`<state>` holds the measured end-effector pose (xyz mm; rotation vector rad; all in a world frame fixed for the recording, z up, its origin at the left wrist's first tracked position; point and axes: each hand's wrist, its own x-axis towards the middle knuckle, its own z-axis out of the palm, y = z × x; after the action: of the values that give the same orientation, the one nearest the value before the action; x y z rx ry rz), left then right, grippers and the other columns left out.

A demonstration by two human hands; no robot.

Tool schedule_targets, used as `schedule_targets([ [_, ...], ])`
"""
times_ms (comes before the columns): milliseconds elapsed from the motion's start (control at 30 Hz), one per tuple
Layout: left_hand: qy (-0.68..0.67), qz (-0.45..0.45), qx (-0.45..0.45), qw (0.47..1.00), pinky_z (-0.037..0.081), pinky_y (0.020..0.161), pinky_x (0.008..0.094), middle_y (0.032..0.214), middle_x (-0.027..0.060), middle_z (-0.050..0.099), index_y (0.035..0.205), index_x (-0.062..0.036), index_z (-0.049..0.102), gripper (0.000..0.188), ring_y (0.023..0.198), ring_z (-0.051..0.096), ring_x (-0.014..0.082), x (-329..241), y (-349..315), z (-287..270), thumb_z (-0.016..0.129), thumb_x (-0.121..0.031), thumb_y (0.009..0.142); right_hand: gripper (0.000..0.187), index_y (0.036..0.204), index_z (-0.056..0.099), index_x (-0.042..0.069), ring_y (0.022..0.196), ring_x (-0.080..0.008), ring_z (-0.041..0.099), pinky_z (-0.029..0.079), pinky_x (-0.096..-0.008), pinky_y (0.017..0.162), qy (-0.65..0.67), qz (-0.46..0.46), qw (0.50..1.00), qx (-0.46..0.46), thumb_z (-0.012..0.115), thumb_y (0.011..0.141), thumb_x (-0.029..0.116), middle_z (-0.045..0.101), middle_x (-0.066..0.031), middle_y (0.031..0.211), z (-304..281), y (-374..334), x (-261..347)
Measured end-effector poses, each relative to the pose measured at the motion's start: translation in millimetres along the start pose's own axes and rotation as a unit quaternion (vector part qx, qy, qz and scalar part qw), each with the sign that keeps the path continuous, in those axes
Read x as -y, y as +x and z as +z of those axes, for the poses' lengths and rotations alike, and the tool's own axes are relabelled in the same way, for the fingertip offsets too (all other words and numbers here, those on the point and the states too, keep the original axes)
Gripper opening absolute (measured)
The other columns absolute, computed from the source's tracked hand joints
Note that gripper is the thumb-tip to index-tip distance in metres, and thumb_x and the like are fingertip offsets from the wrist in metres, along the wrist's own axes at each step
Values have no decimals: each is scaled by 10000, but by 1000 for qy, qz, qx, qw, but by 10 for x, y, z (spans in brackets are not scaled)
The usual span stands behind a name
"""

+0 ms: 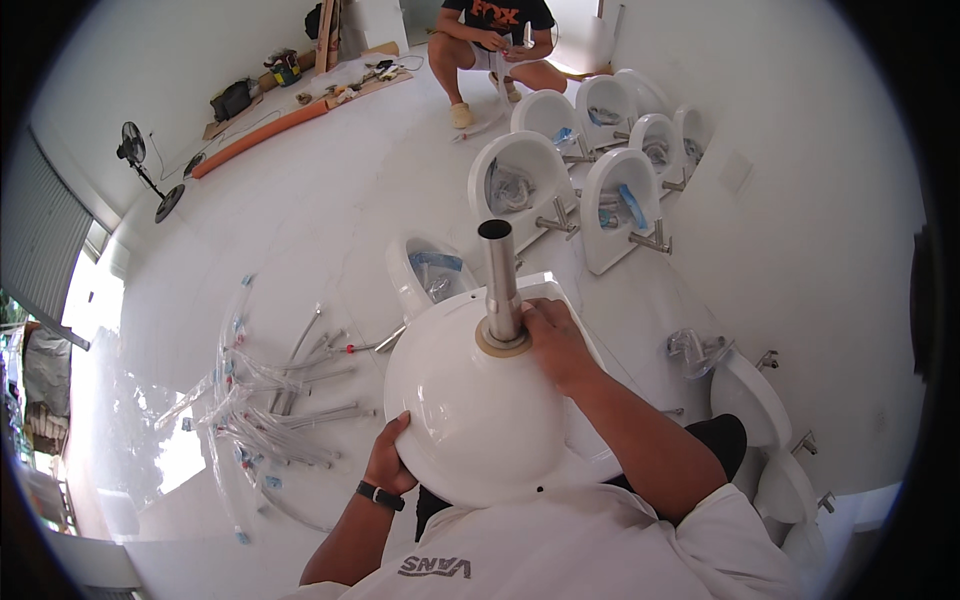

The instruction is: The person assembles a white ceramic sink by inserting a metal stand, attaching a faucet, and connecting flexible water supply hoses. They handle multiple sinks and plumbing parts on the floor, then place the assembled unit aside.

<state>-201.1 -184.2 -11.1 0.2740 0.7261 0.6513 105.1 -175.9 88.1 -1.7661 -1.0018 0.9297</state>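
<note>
A white washbasin (440, 410) lies upside down in front of me, its rounded underside up. From its top a metal drain pipe (499, 270) stands upright, with a tan washer ring (503, 345) round its foot. My right hand (553, 340) is closed at the lower part of this pipe; some of its fingers are hidden behind it. With my left hand (388, 465), which has a dark band on the wrist, I grip the basin's left rim. The fingers there go out of sight under the edge.
Several upright basins (512, 150) with taps and bagged parts stand ahead right; another basin (405, 275) is just beyond mine. More basins (752, 405) line the right wall. Flexible hoses (280, 430) lie at left. A person (495, 50) squats ahead. A fan (145, 165) stands far left.
</note>
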Motion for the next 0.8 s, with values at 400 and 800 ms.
schedule_targets([
  [400, 14, 5, -27, 1000, 479, 1108, 531, 1442, 222, 569, 1496, -19, 435, 617, 1298, 586, 380, 81, -56, -84, 551, -390, 1017, 494, 1326, 600, 38, 1257, -341, 530, 393, -436, 1106, -51, 13, 998, 19, 401, 1082, 419, 513, -158, 1310, -48, -91, 112],
  [800, 96, -14, -2, 995, 481, 1104, 482, 1425, 182, 588, 1472, -16, 458, 601, 1289, 589, 350, 94, -22, 204, 578, -401, 1026, 544, 1359, 582, 49, 1248, -424, 539, 430, -513, 1088, -101, -36, 994, -30, 377, 1076, 466, 517, -232, 1354, -289, -279, -68],
])
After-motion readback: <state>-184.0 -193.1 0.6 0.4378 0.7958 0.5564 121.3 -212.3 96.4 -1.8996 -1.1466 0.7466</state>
